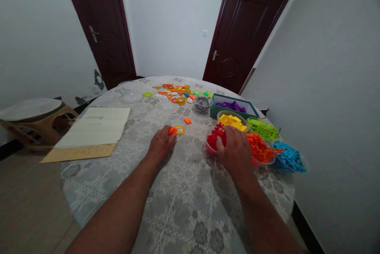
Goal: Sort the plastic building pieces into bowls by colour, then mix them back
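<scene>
My left hand (162, 145) rests on the table with its fingers closed on a small orange plastic piece (172, 130). Touching or just beside that piece is a yellow toothed plastic piece (179, 129) with a pale patterned middle. Another orange piece (187, 120) lies a little farther back. Over the round tub of red plastic pieces (212, 140), my right hand (236, 151) curls its thumb and fingers around red pieces at the tub's right side. The back of the hand partly hides what its fingertips grip.
Tubs of yellow (231, 121), green (263, 128), orange (261, 147) and blue pieces (287, 157) crowd the right side. Behind them stand a grey-filled tub (202, 103) and a box of purple pieces (231, 106). Colourful joined pieces (178, 91) lie at the back; papers (95, 127) lie left.
</scene>
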`<state>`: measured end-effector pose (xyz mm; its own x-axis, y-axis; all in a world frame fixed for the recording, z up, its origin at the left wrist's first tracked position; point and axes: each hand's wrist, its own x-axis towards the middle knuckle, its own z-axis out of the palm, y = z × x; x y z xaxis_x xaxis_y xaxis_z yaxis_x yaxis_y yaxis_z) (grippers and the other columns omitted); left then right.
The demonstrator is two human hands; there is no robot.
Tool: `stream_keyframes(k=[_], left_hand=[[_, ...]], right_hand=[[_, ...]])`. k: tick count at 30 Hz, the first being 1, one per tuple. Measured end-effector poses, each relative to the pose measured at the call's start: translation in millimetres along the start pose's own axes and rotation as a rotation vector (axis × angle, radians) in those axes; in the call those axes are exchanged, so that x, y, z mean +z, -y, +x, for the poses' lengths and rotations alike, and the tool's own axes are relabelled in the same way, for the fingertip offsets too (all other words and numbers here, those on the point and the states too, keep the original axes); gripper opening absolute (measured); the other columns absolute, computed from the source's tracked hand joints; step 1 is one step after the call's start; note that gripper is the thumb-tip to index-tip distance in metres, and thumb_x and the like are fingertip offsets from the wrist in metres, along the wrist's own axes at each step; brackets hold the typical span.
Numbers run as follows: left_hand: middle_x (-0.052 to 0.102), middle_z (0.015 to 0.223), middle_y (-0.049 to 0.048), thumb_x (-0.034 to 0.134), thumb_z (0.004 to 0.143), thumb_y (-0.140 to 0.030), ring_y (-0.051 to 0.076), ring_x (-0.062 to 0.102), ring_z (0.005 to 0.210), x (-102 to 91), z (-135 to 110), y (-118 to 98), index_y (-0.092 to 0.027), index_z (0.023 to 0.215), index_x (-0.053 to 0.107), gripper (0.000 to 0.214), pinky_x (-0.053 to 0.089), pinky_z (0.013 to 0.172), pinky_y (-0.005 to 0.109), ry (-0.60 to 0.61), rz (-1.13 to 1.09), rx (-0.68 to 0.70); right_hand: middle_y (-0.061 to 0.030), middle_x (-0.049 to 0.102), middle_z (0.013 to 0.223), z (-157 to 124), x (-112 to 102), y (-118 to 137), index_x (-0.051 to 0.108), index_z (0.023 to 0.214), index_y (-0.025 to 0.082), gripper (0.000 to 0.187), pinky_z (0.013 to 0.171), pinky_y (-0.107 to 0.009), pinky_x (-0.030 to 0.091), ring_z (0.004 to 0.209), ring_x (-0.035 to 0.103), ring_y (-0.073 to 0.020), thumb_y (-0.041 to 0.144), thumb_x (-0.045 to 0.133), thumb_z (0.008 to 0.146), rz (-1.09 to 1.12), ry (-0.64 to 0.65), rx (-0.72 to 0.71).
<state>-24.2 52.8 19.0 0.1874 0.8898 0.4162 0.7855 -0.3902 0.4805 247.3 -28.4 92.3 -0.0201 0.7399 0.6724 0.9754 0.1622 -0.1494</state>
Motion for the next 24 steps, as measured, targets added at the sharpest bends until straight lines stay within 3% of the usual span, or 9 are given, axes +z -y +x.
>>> stream_keyframes(k=[3, 7, 9, 12, 14, 17, 20, 24], left_hand=[[0.069, 0.097, 0.0046, 0.058, 0.101, -0.039, 0.021, 0.063, 0.082, -4.9, 2.6, -5.3, -0.025, 0.105, 0.065, 0.017, 0.049, 0.08, 0.036, 0.014, -0.198, -0.115], [0.069, 0.086, 0.0024, 0.068, 0.094, -0.046, 0.019, 0.06, 0.074, -15.9, 4.8, -18.8, -0.024, 0.094, 0.069, 0.022, 0.045, 0.072, 0.033, 0.116, -0.43, -0.145], [0.069, 0.082, 0.0022, 0.072, 0.091, -0.046, 0.018, 0.06, 0.073, -21.2, 4.1, -27.1, -0.023, 0.088, 0.072, 0.023, 0.043, 0.07, 0.032, 0.249, -0.544, -0.104], [0.07, 0.079, 0.0022, 0.076, 0.088, -0.049, 0.017, 0.06, 0.073, -26.3, -0.3, -38.6, -0.02, 0.084, 0.074, 0.029, 0.044, 0.07, 0.03, 0.457, -0.748, -0.051], [0.07, 0.081, 0.0025, 0.078, 0.085, -0.052, 0.017, 0.06, 0.074, -27.2, -4.2, -43.3, -0.018, 0.086, 0.074, 0.034, 0.045, 0.071, 0.03, 0.546, -0.866, -0.056], [0.07, 0.079, 0.0035, 0.081, 0.082, -0.056, 0.018, 0.061, 0.074, -26.2, -7.7, -43.7, -0.018, 0.083, 0.073, 0.039, 0.047, 0.072, 0.032, 0.627, -0.916, -0.071], [0.071, 0.079, 0.0046, 0.077, 0.086, -0.056, 0.02, 0.063, 0.075, -23.3, -5.3, -36.2, -0.021, 0.082, 0.074, 0.035, 0.049, 0.074, 0.035, 0.539, -0.78, -0.05], [0.074, 0.099, 0.0063, 0.073, 0.091, -0.044, 0.024, 0.069, 0.089, -14.3, 5.8, -19.2, -0.026, 0.104, 0.075, 0.022, 0.055, 0.086, 0.04, 0.165, -0.461, -0.092]], right_hand=[[-0.0222, 0.062, 0.145, -4.5, 10.5, -17.4, 0.066, 0.135, 0.013, 0.037, 0.116, -0.062, 0.044, 0.137, 0.055, -0.0368, 0.022, 0.058, 0.1, -0.006, -0.107, 0.035], [-0.0164, 0.063, 0.145, -18.1, 20.8, -3.4, 0.063, 0.141, 0.02, 0.041, 0.119, -0.062, 0.044, 0.14, 0.055, -0.0333, 0.016, 0.053, 0.101, 0.192, -0.156, -0.111], [-0.0161, 0.064, 0.145, -24.5, 21.3, 11.7, 0.06, 0.146, 0.021, 0.047, 0.117, -0.057, 0.048, 0.139, 0.057, -0.0309, 0.012, 0.052, 0.101, 0.309, -0.11, -0.205], [-0.0187, 0.057, 0.153, -33.3, 20.9, 33.4, 0.053, 0.154, 0.019, 0.055, 0.112, -0.05, 0.055, 0.137, 0.059, -0.0302, 0.012, 0.055, 0.099, 0.427, 0.062, -0.292], [-0.0199, 0.053, 0.156, -38.5, 22.3, 43.5, 0.05, 0.156, 0.019, 0.06, 0.108, -0.05, 0.058, 0.135, 0.06, -0.0315, 0.014, 0.059, 0.098, 0.48, 0.175, -0.323], [-0.0176, 0.061, 0.143, -44.1, 28.2, 50.4, 0.05, 0.154, 0.021, 0.057, 0.104, -0.049, 0.06, 0.127, 0.063, -0.0303, 0.015, 0.059, 0.098, 0.552, 0.246, -0.322], [-0.0142, 0.064, 0.125, -48.2, 37.3, 51.1, 0.053, 0.15, 0.021, 0.053, 0.097, -0.046, 0.062, 0.114, 0.066, -0.0279, 0.01, 0.056, 0.098, 0.56, 0.276, -0.245], [-0.0118, 0.065, 0.116, -54.2, 51.1, 51.1, 0.058, 0.139, 0.02, 0.046, 0.09, -0.041, 0.061, 0.104, 0.066, -0.0262, 0.007, 0.057, 0.095, 0.563, 0.345, -0.195]])
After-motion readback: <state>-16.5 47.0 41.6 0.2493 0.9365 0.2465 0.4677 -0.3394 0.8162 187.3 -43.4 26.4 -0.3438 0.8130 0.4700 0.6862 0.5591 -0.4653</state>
